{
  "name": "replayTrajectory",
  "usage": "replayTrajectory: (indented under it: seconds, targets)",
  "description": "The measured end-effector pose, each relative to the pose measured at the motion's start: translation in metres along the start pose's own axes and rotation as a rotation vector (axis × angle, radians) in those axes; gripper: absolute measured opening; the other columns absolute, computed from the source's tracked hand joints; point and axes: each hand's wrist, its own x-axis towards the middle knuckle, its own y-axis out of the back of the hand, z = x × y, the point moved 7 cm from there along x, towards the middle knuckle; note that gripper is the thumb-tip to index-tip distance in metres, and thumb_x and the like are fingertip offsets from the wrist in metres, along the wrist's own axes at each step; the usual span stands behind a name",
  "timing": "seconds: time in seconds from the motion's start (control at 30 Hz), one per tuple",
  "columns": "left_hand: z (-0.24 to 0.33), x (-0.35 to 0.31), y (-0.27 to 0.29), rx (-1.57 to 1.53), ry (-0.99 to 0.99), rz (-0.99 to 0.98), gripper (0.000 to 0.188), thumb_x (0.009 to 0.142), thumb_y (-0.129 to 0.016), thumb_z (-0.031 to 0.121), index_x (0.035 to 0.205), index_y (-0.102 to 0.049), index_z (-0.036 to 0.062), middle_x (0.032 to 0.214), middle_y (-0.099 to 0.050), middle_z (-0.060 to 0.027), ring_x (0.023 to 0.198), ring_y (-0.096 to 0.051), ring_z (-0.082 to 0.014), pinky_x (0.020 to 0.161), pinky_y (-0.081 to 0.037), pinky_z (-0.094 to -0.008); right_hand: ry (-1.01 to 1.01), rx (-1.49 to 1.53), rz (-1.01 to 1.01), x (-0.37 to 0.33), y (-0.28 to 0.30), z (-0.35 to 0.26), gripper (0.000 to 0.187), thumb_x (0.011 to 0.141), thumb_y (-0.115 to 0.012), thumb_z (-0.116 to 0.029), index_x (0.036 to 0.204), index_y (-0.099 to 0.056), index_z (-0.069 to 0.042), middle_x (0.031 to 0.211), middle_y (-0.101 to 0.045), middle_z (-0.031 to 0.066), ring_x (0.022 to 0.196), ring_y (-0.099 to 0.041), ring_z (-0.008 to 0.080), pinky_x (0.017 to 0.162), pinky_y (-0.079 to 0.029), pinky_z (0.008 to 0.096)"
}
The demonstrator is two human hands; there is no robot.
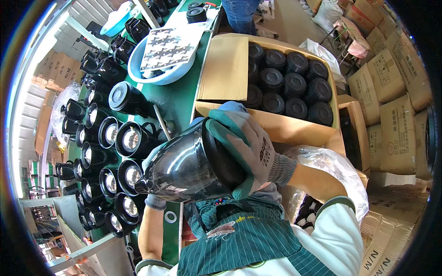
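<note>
Above green table (177, 99), gloved hands (244, 145) gripping black jug (189, 168)

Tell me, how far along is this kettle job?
Partway, it seems. The cardboard box already holds rows of black round pieces. In hand: the right hand presses a base onto a black kettle, which the left hand supports from below. Many open kettles wait on the green table.

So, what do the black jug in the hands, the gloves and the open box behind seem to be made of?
Black jug: probably glossy plastic, since it mirrors the light sharply; coated metal is possible.
Right hand glove: grey knit fabric with a green, rubbery-looking coating on the fingers.
Open box: plain brown cardboard, matte, with folded flaps.
</note>
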Motion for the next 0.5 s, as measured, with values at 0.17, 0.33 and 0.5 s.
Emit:
replayTrajectory:
  seconds: [0.17, 0.33, 0.5]
  targets:
    - [0.071, -0.011, -0.017, 0.421, -0.275, 0.105, 0.035, 0.091, -0.071, 0.009, 0.122, -0.069, -0.0060, 0.113, -0.076, -0.0169, 0.099, -0.075, -0.0242, 0.091, -0.060, -0.0347, -0.189, 0.344, 0.111, -0.005, -0.001, 0.016, 0.104, 0.088, -0.061, -0.073, 0.159, -0.033, -0.003, 0.149, -0.042, 0.0255, 0.134, -0.046, 0.0414, 0.116, -0.036, 0.0521]
    - [0.159, -0.020, -0.068, 1.077, -0.671, -0.069, 0.032, 0.089, -0.070, 0.008, 0.118, -0.073, -0.0039, 0.111, -0.077, -0.0166, 0.097, -0.076, -0.0246, 0.090, -0.060, -0.0338, -0.605, 1.029, 0.246, -0.054, -0.071, 0.057, 0.078, 0.103, -0.053, -0.051, 0.160, -0.030, -0.003, 0.156, -0.040, 0.0172, 0.139, -0.044, 0.0294, 0.119, -0.034, 0.0431]
    - [0.168, -0.005, -0.086, 1.108, -0.640, -0.144, 0.031, 0.081, -0.072, 0.007, 0.110, -0.078, 0.0002, 0.107, -0.078, -0.0170, 0.097, -0.078, -0.0273, 0.090, -0.059, -0.0338, -0.832, 1.614, 0.415, -0.159, -0.162, 0.127, 0.058, 0.108, -0.051, -0.033, 0.157, -0.035, -0.006, 0.156, -0.044, 0.0128, 0.138, -0.048, 0.0249, 0.116, -0.040, 0.0393]
